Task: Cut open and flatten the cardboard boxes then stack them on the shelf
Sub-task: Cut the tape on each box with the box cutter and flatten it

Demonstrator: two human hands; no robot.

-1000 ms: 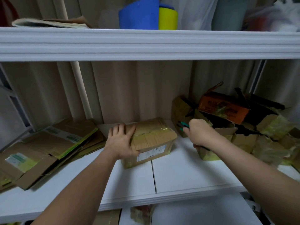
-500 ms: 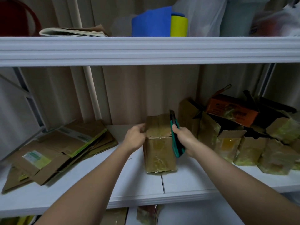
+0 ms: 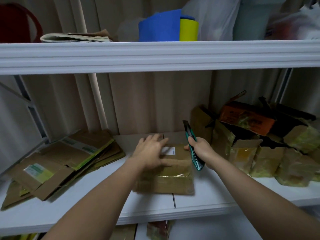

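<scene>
A taped brown cardboard box [image 3: 170,177] with a white label lies on the white shelf [image 3: 207,196] in the middle. My left hand [image 3: 150,154] rests flat on its top with fingers spread. My right hand [image 3: 200,149] grips a green utility knife [image 3: 192,148] at the box's right edge, blade end pointing up and back. A pile of flattened cardboard [image 3: 57,161] lies on the shelf's left side.
Several unopened taped boxes [image 3: 259,144], one orange, crowd the shelf's right side. The upper shelf [image 3: 155,52] holds a blue and yellow roll [image 3: 168,26], papers and plastic bags. More items show below the shelf's front edge.
The box went from lying flat, to standing on end, to lying flat again with the label up. My left hand moved onto its top. The knife came up beside the box.
</scene>
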